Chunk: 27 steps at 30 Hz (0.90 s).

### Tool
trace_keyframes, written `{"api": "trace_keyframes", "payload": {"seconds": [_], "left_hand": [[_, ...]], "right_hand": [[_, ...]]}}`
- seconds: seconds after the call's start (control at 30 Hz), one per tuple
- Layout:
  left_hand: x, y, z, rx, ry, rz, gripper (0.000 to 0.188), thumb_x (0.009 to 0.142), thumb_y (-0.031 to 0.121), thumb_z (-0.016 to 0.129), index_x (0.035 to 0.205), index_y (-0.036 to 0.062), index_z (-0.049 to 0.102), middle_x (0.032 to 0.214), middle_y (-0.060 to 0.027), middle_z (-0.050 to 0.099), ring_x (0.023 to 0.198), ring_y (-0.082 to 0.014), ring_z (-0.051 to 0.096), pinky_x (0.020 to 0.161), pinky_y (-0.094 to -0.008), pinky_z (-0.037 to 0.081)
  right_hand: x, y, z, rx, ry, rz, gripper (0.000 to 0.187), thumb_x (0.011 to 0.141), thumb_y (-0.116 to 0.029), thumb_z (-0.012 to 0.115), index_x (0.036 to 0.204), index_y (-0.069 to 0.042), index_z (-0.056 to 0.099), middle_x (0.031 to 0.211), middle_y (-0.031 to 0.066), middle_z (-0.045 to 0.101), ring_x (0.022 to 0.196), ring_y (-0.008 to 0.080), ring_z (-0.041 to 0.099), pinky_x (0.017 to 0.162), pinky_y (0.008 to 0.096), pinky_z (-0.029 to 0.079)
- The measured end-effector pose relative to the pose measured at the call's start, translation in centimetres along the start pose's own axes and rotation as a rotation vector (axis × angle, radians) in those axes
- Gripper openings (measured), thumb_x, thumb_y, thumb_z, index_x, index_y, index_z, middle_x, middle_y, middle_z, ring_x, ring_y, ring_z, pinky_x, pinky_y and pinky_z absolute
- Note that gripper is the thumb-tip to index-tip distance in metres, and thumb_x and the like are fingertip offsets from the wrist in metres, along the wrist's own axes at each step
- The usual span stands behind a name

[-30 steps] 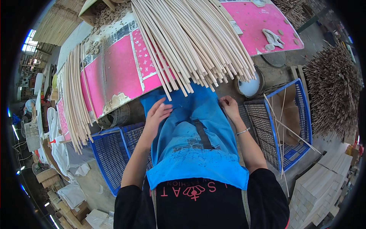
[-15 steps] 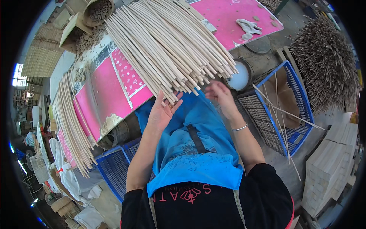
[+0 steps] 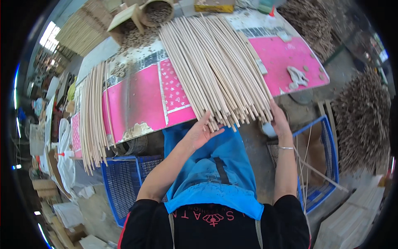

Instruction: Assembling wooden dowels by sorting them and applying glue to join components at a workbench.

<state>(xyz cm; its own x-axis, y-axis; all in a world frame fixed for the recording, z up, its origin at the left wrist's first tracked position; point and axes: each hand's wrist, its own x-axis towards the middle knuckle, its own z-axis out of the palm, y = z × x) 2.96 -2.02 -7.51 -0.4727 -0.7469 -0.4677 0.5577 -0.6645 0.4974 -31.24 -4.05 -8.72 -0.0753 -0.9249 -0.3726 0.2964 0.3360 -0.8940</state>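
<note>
A wide pile of long, pale wooden sticks lies across the table, its near ends jutting past the front edge. My left hand is closed around the near left corner, thumb along the outer stick and fingers beneath the ends. At the right corner, my right hand grips the side of the pile; some of its fingers are hidden by the sticks. Between my hands the near ends are uneven.
A smaller stick bundle lies left on the pink-covered table. A white glove lies at right. Blue crates stand below the table's edge on both sides, and a pail of whitish liquid sits beneath my right hand.
My right hand has gone from hovering by the near ends to the right side of the pile. My left hand remains at the left corner. The view has shifted.
</note>
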Motion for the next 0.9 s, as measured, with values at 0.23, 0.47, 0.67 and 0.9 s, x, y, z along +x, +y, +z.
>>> {"api": "trace_keyframes", "payload": {"seconds": [0.23, 0.47, 0.67, 0.9], "left_hand": [[1.2, -0.2, 1.8, 0.143, 0.147, 0.005, 0.044, 0.102, 0.040, 0.064, 0.131, 0.0074, 0.060, 0.119, -0.0081, 0.068, 0.106, -0.0238, 0.069, 0.094, -0.0438, 0.060], [0.0, 1.2, 1.3, 0.263, 0.042, -0.043, 0.050, 0.104, 0.044, 0.059, 0.132, 0.0031, 0.059, 0.123, -0.0145, 0.067, 0.109, -0.0271, 0.070, 0.092, -0.0434, 0.060], [-3.1, 3.8, -1.1, 0.727, 0.196, -0.105, 0.065, 0.104, 0.057, 0.050, 0.137, 0.0021, 0.054, 0.120, -0.0188, 0.068, 0.109, -0.0296, 0.070, 0.092, -0.0437, 0.059], [-4.2, 7.8, -3.5, 1.156, 0.335, 0.240, 0.037, 0.104, 0.035, 0.059, 0.119, 0.0031, 0.067, 0.091, -0.0066, 0.069, 0.074, -0.0143, 0.065, 0.068, -0.0288, 0.055]], "right_hand": [[-0.7, -1.2, 2.7, -0.032, -0.176, -0.022, 0.044, 0.104, -0.039, 0.061, 0.119, 0.002, 0.064, 0.092, 0.0101, 0.073, 0.071, 0.0162, 0.068, 0.060, 0.0313, 0.057], [-1.6, -1.1, 1.9, 0.047, -0.120, 0.060, 0.049, 0.105, -0.043, 0.056, 0.124, 0.002, 0.063, 0.103, 0.0114, 0.073, 0.087, 0.0186, 0.072, 0.070, 0.0375, 0.063], [-4.7, 0.3, 1.1, 0.075, 0.025, -0.062, 0.052, 0.106, -0.046, 0.052, 0.133, -0.001, 0.058, 0.117, 0.0098, 0.070, 0.101, 0.0192, 0.070, 0.084, 0.0352, 0.060], [-5.7, 4.5, -3.5, 0.138, 0.238, -0.049, 0.043, 0.107, -0.037, 0.054, 0.134, -0.003, 0.060, 0.113, 0.0076, 0.070, 0.095, 0.0170, 0.070, 0.080, 0.0329, 0.059]]}}
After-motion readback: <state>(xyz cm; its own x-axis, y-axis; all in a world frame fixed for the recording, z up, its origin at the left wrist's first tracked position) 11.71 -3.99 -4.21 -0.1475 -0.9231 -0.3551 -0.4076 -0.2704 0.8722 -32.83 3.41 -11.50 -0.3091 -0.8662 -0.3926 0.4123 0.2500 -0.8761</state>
